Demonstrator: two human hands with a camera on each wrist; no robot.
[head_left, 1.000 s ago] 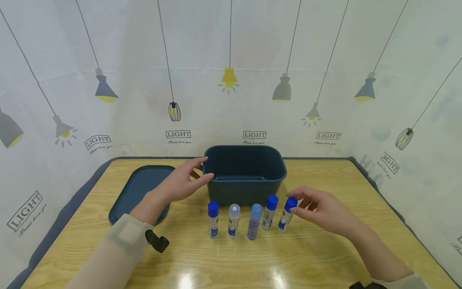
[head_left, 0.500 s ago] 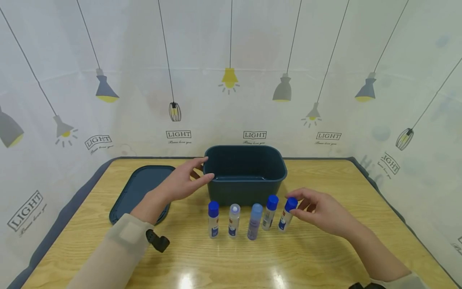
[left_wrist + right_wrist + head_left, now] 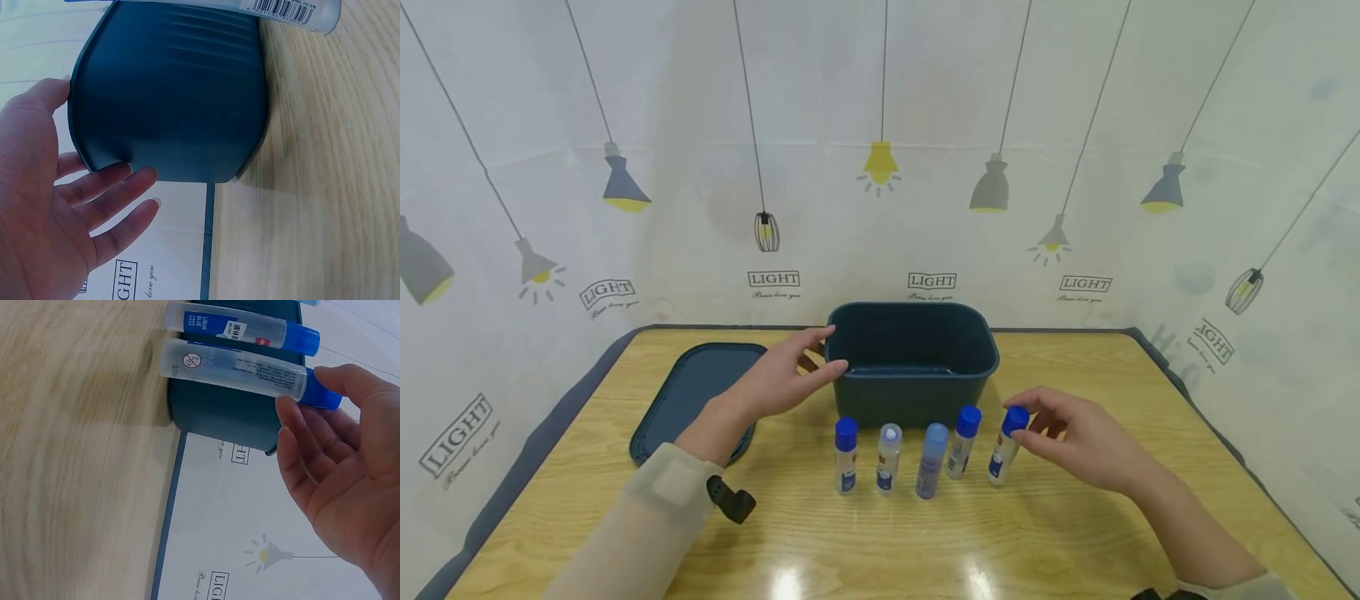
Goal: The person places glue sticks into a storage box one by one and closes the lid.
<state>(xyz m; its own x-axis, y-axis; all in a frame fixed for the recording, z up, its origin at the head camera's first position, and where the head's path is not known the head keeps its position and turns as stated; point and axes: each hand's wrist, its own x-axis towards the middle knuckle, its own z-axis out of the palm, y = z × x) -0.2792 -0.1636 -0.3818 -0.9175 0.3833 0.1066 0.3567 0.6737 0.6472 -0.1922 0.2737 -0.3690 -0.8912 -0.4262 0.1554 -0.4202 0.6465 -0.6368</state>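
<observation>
My right hand (image 3: 1072, 435) pinches the blue cap of a liquid glue bottle (image 3: 240, 370), the rightmost in a row of several. In the head view this bottle leans a little, with its base close to the table. Beside it stands another blue-capped glue bottle (image 3: 962, 443). My left hand (image 3: 786, 373) is at the left end of a dark teal storage box (image 3: 910, 400), fingers spread and loosely bent, thumb and fingertips at its rim and side. Further left in the row are a purple-tinted bottle (image 3: 930, 462), a clear-capped one (image 3: 888, 460) and a blue-capped one (image 3: 846, 458).
The box's matching lid (image 3: 688, 392) lies flat on the wooden table (image 3: 850, 542), partly behind my left forearm. A white curtain (image 3: 880, 83) printed with lamps hangs round the back and sides.
My right hand and the glue bottle it pinches have shifted slightly right, widening the gap to the neighbouring bottle. The left hand stays at the box.
</observation>
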